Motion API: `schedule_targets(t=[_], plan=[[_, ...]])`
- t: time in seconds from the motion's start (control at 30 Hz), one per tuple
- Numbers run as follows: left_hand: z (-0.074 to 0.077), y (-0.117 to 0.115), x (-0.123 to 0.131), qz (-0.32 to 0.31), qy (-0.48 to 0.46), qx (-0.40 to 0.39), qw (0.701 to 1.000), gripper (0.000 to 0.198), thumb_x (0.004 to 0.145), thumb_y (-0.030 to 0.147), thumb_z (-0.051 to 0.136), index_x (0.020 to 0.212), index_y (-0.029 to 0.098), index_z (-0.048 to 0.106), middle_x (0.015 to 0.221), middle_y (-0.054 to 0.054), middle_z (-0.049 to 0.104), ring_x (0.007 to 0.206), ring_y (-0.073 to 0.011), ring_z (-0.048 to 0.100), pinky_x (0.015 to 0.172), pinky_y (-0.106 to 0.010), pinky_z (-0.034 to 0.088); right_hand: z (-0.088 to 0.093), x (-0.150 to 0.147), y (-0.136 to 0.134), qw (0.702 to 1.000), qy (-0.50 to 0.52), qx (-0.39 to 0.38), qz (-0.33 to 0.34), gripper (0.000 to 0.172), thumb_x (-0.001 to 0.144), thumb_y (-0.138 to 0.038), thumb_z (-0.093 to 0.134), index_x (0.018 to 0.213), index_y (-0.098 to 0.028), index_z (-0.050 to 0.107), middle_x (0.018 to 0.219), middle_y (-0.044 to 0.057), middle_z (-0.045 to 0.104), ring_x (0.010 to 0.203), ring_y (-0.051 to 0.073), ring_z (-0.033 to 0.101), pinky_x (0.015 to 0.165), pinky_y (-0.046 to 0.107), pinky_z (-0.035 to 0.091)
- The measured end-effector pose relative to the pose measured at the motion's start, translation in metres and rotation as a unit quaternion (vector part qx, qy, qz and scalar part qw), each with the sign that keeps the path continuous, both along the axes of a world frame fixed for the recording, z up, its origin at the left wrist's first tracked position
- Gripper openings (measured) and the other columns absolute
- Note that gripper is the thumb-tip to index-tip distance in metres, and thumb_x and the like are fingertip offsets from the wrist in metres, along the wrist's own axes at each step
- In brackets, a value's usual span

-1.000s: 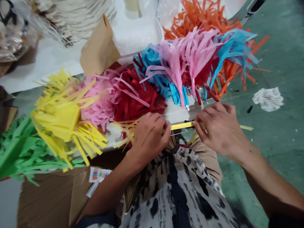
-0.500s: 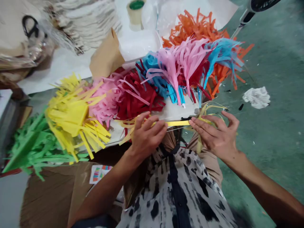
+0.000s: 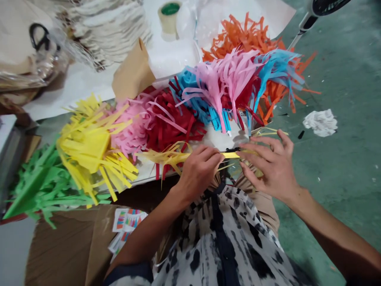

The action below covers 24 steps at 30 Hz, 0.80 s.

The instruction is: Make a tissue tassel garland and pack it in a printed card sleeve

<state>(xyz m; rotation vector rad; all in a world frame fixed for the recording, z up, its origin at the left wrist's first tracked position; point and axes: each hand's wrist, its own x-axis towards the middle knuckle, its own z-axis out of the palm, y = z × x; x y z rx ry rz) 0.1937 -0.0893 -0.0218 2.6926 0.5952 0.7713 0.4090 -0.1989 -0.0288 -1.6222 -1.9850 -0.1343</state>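
A yellow fringed paper tassel (image 3: 166, 157) stretches sideways at the table's front edge. My left hand (image 3: 199, 169) is closed around its middle, with loose strands fanning out to the left. Between the hands a flat yellow band (image 3: 230, 155) of it shows. My right hand (image 3: 269, 167) is at the band's right end, thumb and fingers apart; thin pale yellow strands lie behind those fingers. A small black piece (image 3: 232, 150) at the table edge sits just beyond the band; its kind is unclear.
Across the table lie fringed paper bunches: green (image 3: 35, 178), yellow (image 3: 92, 143), pink (image 3: 131, 127), dark red (image 3: 172, 115), blue (image 3: 276, 67) and orange (image 3: 244, 35). Behind them are a tape roll (image 3: 169, 20), brown paper (image 3: 133, 71) and scissors (image 3: 40, 37). A cardboard box (image 3: 68, 246) stands lower left.
My left hand has slid right along the yellow tassel and closed more tightly, baring strands on its left. My right hand's thumb has parted from its fingers.
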Motion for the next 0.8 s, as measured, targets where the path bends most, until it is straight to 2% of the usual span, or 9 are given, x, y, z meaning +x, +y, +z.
schedule_targets(t=[0.1, 0.2, 0.3, 0.47, 0.63, 0.8], plan=[[-0.002, 0.007, 0.000, 0.005, 0.013, -0.016, 1.000, 0.016, 0.106, 0.018, 0.058, 0.096, 0.018, 0.070, 0.096, -0.006, 0.076, 0.090, -0.0194, 0.064, 0.080, -0.032, 0.052, 0.004, -0.007, 0.004, 0.999, 0.050, -0.011, 0.003, 0.029, 0.098, -0.025, 0.061, 0.123, -0.033, 0.073, 0.115, 0.002, 0.079, 0.120, 0.032, 0.066, 0.123, 0.067, 0.030], [-0.003, 0.010, -0.003, 0.001, 0.030, -0.010, 0.999, 0.017, 0.107, 0.020, 0.056, 0.097, 0.017, 0.070, 0.097, -0.007, 0.074, 0.089, -0.0196, 0.062, 0.080, -0.033, 0.050, 0.001, -0.011, 0.009, 1.000, 0.021, -0.011, -0.008, 0.016, 0.099, -0.025, 0.067, 0.112, -0.031, 0.075, 0.104, 0.001, 0.078, 0.111, 0.029, 0.065, 0.122, 0.062, 0.032], [-0.004, 0.013, -0.003, -0.007, 0.038, -0.005, 0.999, 0.017, 0.108, 0.020, 0.055, 0.099, 0.017, 0.069, 0.097, -0.007, 0.074, 0.089, -0.0198, 0.062, 0.081, -0.034, 0.049, -0.004, -0.009, 0.013, 0.999, 0.020, -0.023, -0.017, 0.008, 0.099, -0.029, 0.071, 0.106, -0.029, 0.075, 0.100, 0.001, 0.078, 0.107, 0.027, 0.065, 0.119, 0.057, 0.036], [-0.001, 0.014, -0.002, -0.005, 0.040, -0.016, 0.999, 0.012, 0.105, 0.023, 0.061, 0.098, 0.016, 0.068, 0.095, -0.007, 0.073, 0.089, -0.0214, 0.061, 0.081, -0.034, 0.049, -0.006, -0.001, 0.017, 0.999, 0.013, -0.036, -0.014, 0.006, 0.101, -0.030, 0.071, 0.104, -0.026, 0.074, 0.098, 0.001, 0.077, 0.108, 0.026, 0.064, 0.120, 0.057, 0.034], [0.001, 0.015, -0.009, 0.043, 0.036, -0.035, 0.998, 0.013, 0.104, 0.022, 0.063, 0.093, 0.017, 0.068, 0.096, -0.007, 0.072, 0.091, -0.0216, 0.059, 0.082, -0.035, 0.049, -0.005, 0.002, 0.020, 0.997, -0.015, -0.072, -0.032, 0.016, 0.104, -0.037, 0.065, 0.100, -0.022, 0.070, 0.097, 0.005, 0.074, 0.108, 0.029, 0.062, 0.120, 0.058, 0.031], [0.004, 0.018, -0.016, 0.115, 0.095, -0.042, 0.988, 0.015, 0.103, 0.032, 0.066, 0.094, 0.019, 0.069, 0.103, -0.008, 0.071, 0.099, -0.0261, 0.059, 0.087, -0.042, 0.045, 0.003, 0.000, 0.023, 0.991, 0.001, -0.124, -0.047, 0.020, 0.104, -0.039, 0.061, 0.097, -0.022, 0.068, 0.095, 0.006, 0.073, 0.107, 0.031, 0.060, 0.112, 0.055, 0.033]])
